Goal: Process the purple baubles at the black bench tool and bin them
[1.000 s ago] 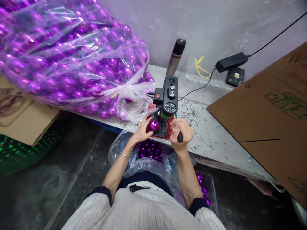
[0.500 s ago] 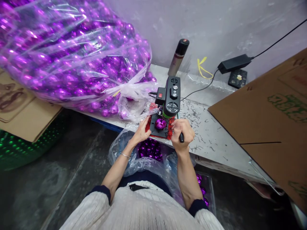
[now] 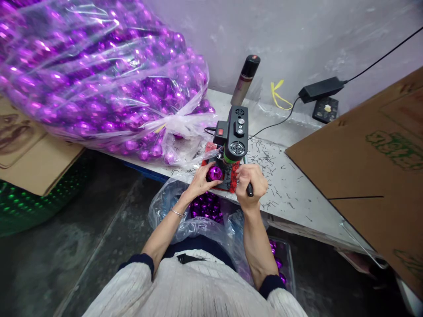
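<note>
A shiny purple ball [image 3: 215,173] sits between the thumb and fingers of my left hand [image 3: 199,180], at the front left of the black bench drill's [image 3: 237,132] base. My right hand [image 3: 252,181] is closed round the drill's black-tipped lever [image 3: 250,190], to the right of the base. The red mat [image 3: 234,176] shows under the base. Just below the table edge, more purple balls [image 3: 208,207] lie in an open clear plastic bag [image 3: 165,211] in front of my body.
A large tied bag of purple balls [image 3: 109,88] fills the left. Behind the drill stand a spray can [image 3: 246,79] and a black power adapter [image 3: 321,90] with its cable. Dark shavings litter the white tabletop [image 3: 294,193]. A cardboard box [image 3: 373,163] bounds the right side.
My left hand has moved in from the base's left edge and taken hold of the ball, which has shifted slightly left and toward me. My right hand stays on the lever.
</note>
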`<action>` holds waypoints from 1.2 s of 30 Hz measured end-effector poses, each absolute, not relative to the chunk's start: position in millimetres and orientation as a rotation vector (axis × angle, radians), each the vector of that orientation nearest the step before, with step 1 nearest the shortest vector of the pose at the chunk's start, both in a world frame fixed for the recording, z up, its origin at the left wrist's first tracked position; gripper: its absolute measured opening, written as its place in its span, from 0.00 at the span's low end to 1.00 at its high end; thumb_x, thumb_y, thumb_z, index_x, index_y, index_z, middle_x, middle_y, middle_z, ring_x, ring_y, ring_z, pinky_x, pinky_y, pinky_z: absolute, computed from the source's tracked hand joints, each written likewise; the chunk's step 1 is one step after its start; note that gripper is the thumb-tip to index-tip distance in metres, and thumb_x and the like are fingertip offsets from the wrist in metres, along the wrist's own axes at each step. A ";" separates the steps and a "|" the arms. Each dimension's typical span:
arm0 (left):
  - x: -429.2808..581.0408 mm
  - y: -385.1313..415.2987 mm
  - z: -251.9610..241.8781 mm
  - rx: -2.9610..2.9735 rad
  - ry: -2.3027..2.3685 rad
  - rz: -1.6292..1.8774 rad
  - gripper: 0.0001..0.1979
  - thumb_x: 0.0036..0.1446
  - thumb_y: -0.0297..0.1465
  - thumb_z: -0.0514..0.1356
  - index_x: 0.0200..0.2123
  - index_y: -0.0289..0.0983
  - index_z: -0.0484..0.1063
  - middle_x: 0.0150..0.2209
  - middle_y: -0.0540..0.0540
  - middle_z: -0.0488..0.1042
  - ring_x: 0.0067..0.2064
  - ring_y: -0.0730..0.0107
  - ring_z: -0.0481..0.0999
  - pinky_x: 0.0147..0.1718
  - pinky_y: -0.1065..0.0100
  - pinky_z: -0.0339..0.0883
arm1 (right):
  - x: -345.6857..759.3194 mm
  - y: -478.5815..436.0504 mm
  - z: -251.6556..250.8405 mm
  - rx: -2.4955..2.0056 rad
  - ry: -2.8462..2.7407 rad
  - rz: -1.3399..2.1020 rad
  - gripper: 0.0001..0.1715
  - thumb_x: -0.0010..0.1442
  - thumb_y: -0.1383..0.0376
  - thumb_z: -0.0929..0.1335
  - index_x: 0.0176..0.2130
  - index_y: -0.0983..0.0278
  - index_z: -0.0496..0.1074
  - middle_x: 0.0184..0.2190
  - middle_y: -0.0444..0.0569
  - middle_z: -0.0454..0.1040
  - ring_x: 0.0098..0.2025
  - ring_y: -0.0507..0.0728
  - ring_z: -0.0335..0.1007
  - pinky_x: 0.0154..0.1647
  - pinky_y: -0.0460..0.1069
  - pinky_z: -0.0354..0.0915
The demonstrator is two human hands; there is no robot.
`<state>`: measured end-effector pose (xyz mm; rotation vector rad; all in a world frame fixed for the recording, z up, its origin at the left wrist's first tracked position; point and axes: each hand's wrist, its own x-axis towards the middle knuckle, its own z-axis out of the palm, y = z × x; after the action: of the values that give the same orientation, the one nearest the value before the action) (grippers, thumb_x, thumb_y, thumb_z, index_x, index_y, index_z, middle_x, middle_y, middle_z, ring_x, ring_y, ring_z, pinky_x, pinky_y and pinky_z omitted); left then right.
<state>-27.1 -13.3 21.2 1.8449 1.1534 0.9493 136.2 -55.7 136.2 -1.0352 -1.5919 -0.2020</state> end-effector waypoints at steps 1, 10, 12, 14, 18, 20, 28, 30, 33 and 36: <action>-29.3 -15.2 21.6 1.781 1.164 0.998 0.40 0.50 0.50 0.71 0.61 0.38 0.66 0.58 0.37 0.74 0.59 0.49 0.74 0.60 0.52 0.65 | 136.0 -55.6 136.2 -1.032 -1.590 -0.197 0.14 0.66 0.72 0.61 0.29 0.60 0.65 0.24 0.44 0.72 0.28 0.52 0.70 0.31 0.48 0.64; -44.9 -32.8 34.8 0.778 0.925 1.071 0.39 0.58 0.57 0.61 0.67 0.47 0.59 0.45 0.45 0.78 0.34 0.67 0.80 0.34 0.67 0.77 | 135.2 -55.7 135.3 -1.024 -1.571 -0.165 0.15 0.66 0.73 0.62 0.28 0.60 0.64 0.24 0.43 0.70 0.28 0.51 0.69 0.30 0.48 0.62; -44.3 -32.6 39.4 0.669 0.873 1.075 0.34 0.60 0.51 0.63 0.66 0.49 0.61 0.49 0.46 0.79 0.37 0.69 0.81 0.36 0.69 0.76 | 134.9 -55.0 138.2 -1.027 -1.567 -0.162 0.15 0.66 0.72 0.62 0.28 0.60 0.64 0.24 0.43 0.70 0.28 0.51 0.69 0.30 0.48 0.62; -42.7 -30.3 41.2 0.631 0.881 1.103 0.32 0.59 0.45 0.66 0.65 0.49 0.64 0.53 0.46 0.78 0.41 0.69 0.81 0.37 0.71 0.75 | 134.5 -53.2 142.4 -1.038 -1.555 -0.162 0.16 0.67 0.71 0.62 0.27 0.60 0.63 0.23 0.42 0.70 0.27 0.51 0.69 0.29 0.48 0.62; -37.6 -23.6 37.0 0.662 0.976 1.137 0.31 0.54 0.40 0.71 0.60 0.41 0.71 0.52 0.43 0.79 0.46 0.66 0.80 0.40 0.71 0.75 | 133.7 -48.1 149.9 -1.083 -1.518 -0.165 0.16 0.68 0.69 0.61 0.27 0.60 0.63 0.22 0.42 0.68 0.25 0.50 0.67 0.28 0.48 0.61; -35.3 -21.2 33.6 0.680 1.018 1.113 0.32 0.53 0.42 0.71 0.59 0.38 0.72 0.48 0.42 0.80 0.42 0.65 0.81 0.37 0.70 0.75 | 133.5 -46.6 151.3 -1.097 -1.512 -0.158 0.17 0.68 0.68 0.61 0.27 0.60 0.63 0.22 0.41 0.67 0.25 0.50 0.66 0.28 0.48 0.60; -30.3 -17.3 27.8 0.868 1.052 1.108 0.37 0.55 0.43 0.69 0.66 0.41 0.64 0.57 0.41 0.75 0.47 0.60 0.81 0.47 0.59 0.77 | 134.4 -48.9 151.1 -1.113 -1.521 -0.153 0.17 0.69 0.67 0.61 0.27 0.60 0.63 0.22 0.41 0.67 0.25 0.50 0.67 0.29 0.48 0.61; -27.4 -15.0 26.2 0.999 1.065 1.110 0.38 0.55 0.43 0.69 0.65 0.40 0.64 0.58 0.41 0.75 0.52 0.58 0.80 0.51 0.58 0.76 | 134.6 -49.0 151.1 -1.110 -1.522 -0.154 0.16 0.68 0.67 0.61 0.27 0.60 0.63 0.22 0.42 0.67 0.26 0.50 0.67 0.29 0.48 0.62; -21.2 -12.2 24.6 1.257 1.091 1.089 0.36 0.53 0.44 0.70 0.62 0.37 0.65 0.54 0.39 0.78 0.50 0.59 0.80 0.53 0.57 0.74 | 134.6 -48.8 151.1 -1.102 -1.524 -0.157 0.15 0.68 0.68 0.61 0.28 0.60 0.64 0.22 0.42 0.68 0.26 0.51 0.68 0.29 0.48 0.62; -16.5 -12.0 25.8 1.536 1.160 1.017 0.33 0.54 0.44 0.70 0.59 0.36 0.68 0.50 0.39 0.79 0.47 0.57 0.81 0.52 0.55 0.74 | 134.6 -49.1 151.4 -1.099 -1.532 -0.158 0.15 0.68 0.68 0.61 0.28 0.60 0.64 0.22 0.42 0.68 0.26 0.51 0.68 0.29 0.49 0.63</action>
<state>-16.5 -12.0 25.8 1.5357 1.1600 1.0173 134.6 -49.1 151.4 -1.0990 -1.5319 -0.1577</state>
